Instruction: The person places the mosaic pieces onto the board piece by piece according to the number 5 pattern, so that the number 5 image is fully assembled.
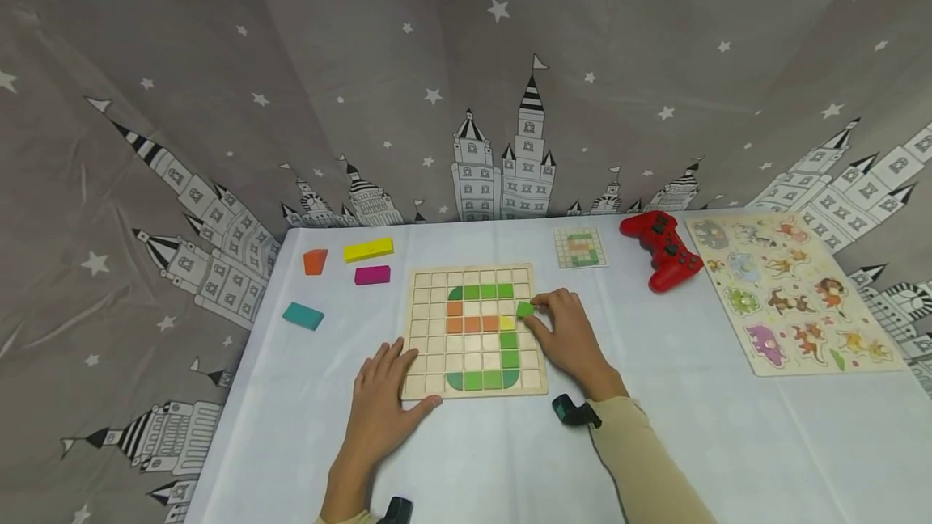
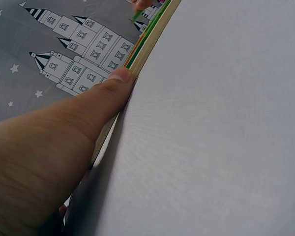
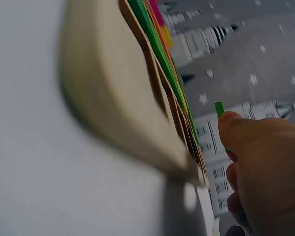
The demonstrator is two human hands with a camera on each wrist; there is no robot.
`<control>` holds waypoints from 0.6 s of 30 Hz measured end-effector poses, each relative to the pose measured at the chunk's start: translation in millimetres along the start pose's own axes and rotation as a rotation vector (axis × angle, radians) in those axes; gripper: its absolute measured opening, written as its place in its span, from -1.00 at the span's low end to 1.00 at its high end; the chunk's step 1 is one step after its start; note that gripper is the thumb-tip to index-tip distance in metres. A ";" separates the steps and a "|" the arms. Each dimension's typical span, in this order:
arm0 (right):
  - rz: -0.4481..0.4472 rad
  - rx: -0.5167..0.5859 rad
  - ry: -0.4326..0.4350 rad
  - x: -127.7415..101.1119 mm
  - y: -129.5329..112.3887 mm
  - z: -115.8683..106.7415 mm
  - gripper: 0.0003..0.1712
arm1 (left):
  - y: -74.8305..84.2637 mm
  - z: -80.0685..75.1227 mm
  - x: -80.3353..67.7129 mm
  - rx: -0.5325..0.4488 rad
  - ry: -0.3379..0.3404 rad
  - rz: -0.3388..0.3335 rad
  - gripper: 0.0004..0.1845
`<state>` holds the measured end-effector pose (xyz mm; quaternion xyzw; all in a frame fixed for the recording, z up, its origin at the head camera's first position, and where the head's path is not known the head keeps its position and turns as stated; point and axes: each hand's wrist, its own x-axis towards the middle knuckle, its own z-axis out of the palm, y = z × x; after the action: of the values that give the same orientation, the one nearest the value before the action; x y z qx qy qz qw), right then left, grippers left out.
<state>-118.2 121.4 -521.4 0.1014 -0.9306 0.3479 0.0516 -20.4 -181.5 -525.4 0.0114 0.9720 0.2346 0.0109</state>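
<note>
Pinning the wooden grid board [image 1: 475, 331] at its near-left corner, left hand [image 1: 382, 403] lies flat, fingers straight, thumb along the near edge; grip holds nothing. Right of it, right hand [image 1: 568, 338] pinches 1 green tile [image 1: 525, 309] at the fingertips, narrow grip, tile tilted over the board's right side, just beside the yellow tile [image 1: 507, 323]. Risk, judged: tile could land askew across 2 cells or nudge seated neighbours, since it sits tilted in the pinch. Left of both hands, well apart: teal block [image 1: 302, 315], orange block [image 1: 315, 261], yellow block [image 1: 368, 249], magenta block [image 1: 372, 274]. Beyond the right hand: pattern card [image 1: 579, 247], red game controller [image 1: 662, 249], animal puzzle [image 1: 786, 289]. Nothing blocks the tile.
</note>
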 end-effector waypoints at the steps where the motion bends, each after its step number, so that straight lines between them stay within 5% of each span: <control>1: -0.025 0.007 0.000 -1.8 -4.9 2.5 -0.64 | 0.2 -0.2 -0.1 -0.001 -0.001 -0.001 -0.06; 9: -0.227 0.020 -0.079 -16.9 -46.9 25.6 -0.67 | 0.6 -1.8 -0.7 0.008 -0.007 0.004 -0.07; 18: -0.304 -0.103 -0.176 -26.3 -74.5 45.5 -0.74 | 0.3 -3.0 -1.8 0.012 0.000 0.013 -0.07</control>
<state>-77.0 40.5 -512.6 0.2682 -0.9220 0.2778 0.0274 -18.6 -182.7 -522.5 0.0177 0.9733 0.2288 0.0093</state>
